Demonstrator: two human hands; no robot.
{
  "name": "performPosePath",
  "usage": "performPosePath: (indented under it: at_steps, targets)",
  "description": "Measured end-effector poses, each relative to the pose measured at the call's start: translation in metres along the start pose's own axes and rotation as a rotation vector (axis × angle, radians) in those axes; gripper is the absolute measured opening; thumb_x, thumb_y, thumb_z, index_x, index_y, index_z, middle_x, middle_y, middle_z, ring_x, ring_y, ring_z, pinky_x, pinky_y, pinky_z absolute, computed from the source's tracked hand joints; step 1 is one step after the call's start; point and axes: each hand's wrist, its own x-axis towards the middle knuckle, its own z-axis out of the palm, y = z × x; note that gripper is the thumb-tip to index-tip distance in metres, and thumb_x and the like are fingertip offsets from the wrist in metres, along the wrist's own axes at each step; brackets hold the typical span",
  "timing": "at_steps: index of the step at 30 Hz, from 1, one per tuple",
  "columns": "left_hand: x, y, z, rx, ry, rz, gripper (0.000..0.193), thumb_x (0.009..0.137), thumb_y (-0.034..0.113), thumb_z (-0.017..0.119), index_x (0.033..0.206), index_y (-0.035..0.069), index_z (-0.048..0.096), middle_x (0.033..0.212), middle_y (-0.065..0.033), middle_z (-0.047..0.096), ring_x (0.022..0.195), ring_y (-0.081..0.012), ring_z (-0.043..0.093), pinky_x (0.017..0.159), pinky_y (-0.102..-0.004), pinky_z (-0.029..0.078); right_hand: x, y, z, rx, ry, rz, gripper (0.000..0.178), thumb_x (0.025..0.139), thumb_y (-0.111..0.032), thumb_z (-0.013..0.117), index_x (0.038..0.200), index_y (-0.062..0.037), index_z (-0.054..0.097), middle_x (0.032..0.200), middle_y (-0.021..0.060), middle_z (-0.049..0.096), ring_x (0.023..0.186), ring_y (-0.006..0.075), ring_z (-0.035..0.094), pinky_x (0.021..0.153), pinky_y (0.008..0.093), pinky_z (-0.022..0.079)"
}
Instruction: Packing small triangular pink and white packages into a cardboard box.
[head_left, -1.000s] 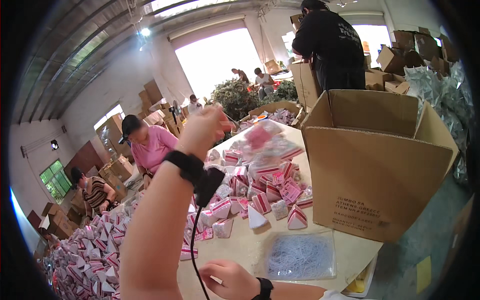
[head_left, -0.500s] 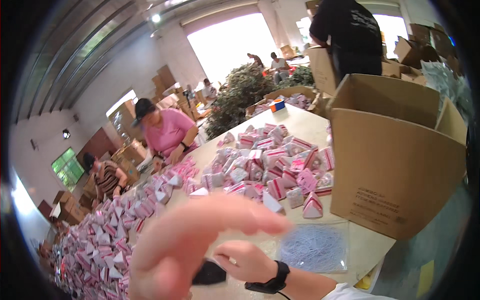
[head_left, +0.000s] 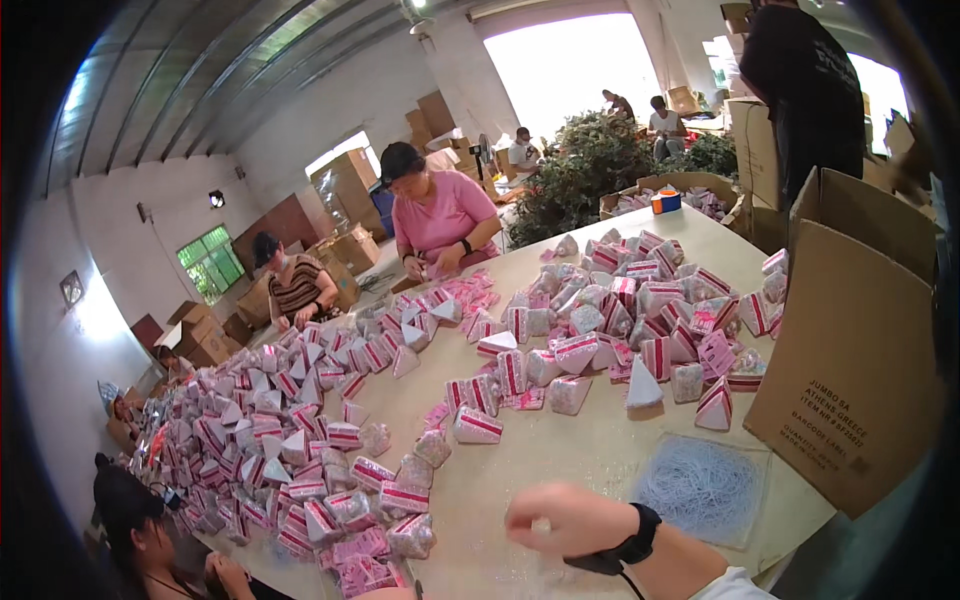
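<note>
My right hand point(head_left: 565, 520), with a black band on its wrist, is above the near part of the pale table point(head_left: 480, 535). Its fingers are curled together, and whatever they may pinch is too small to make out. A clear bag of tangled pale lilac strings point(head_left: 700, 488) lies just right of it. Only a sliver of skin, apparently my left hand point(head_left: 388, 594), shows at the lower edge; its fingers are hidden. Beside it are pink packets point(head_left: 365, 573) and wedge-shaped pieces like cake slices point(head_left: 408, 497), white and pink with a red stripe.
A second heap of wedges point(head_left: 600, 330) covers the table's far right, beside a tall open carton point(head_left: 840, 390). An orange-and-blue tape roll point(head_left: 666, 201) sits at the far edge. Co-workers stand along the left side, one in pink point(head_left: 445, 215), another at lower left point(head_left: 135, 530).
The large blurred left hand has dropped from close in front down to the lower edge. My view has swung left, uncovering more of the left heap and a person there.
</note>
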Motion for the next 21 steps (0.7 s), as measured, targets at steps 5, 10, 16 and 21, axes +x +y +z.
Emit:
performPosePath:
  at_steps: [5,10,16,21]
  targets:
    - [-0.015,-0.016,0.027,0.165,0.712,-0.375,0.02,0.091,0.025,0.052,0.101,0.014,0.064,0.099,-0.006,0.066,0.084,-0.0294,0.065,0.078,-0.049,0.041,-0.005,0.017,0.094,-0.007,-0.635,0.056,0.021,0.071,-0.011,0.06,0.091,-0.0102,0.066,0.083,0.0082,0.064,0.085,0.0259,0.059,0.076,0.0362,0.045]
    - [-0.033,-0.051,0.059,-0.119,0.309,-0.158,0.05,0.096,0.029,0.04,0.142,0.014,0.028,0.147,-0.0125,0.025,0.12,-0.0441,0.043,0.093,-0.0631,0.031,0.004,0.036,0.135,0.39,-0.505,0.156,0.023,0.076,-0.016,0.058,0.096,-0.0082,0.063,0.086,0.0108,0.064,0.086,0.026,0.059,0.078,0.0348,0.046]
    - [-0.028,-0.094,0.025,-0.013,-0.192,0.242,0.055,0.094,0.033,0.044,0.142,0.013,0.027,0.143,-0.0166,0.032,0.124,-0.0439,0.039,0.098,-0.0619,0.027,-0.005,0.05,0.18,1.127,-0.245,0.058,0.027,0.083,-0.023,0.055,0.103,-0.0057,0.06,0.09,0.0139,0.063,0.087,0.0262,0.06,0.079,0.0332,0.046]
    - [-0.049,-0.044,0.043,0.344,0.263,-0.434,0.034,0.093,0.037,0.045,0.113,0.01,0.051,0.104,-0.0119,0.061,0.099,-0.0347,0.056,0.089,-0.0524,0.037,-0.005,0.05,0.16,0.759,-0.403,0.168,0.038,0.086,-0.03,0.053,0.114,-0.0058,0.054,0.106,0.015,0.057,0.1,0.0281,0.054,0.089,0.0357,0.041]
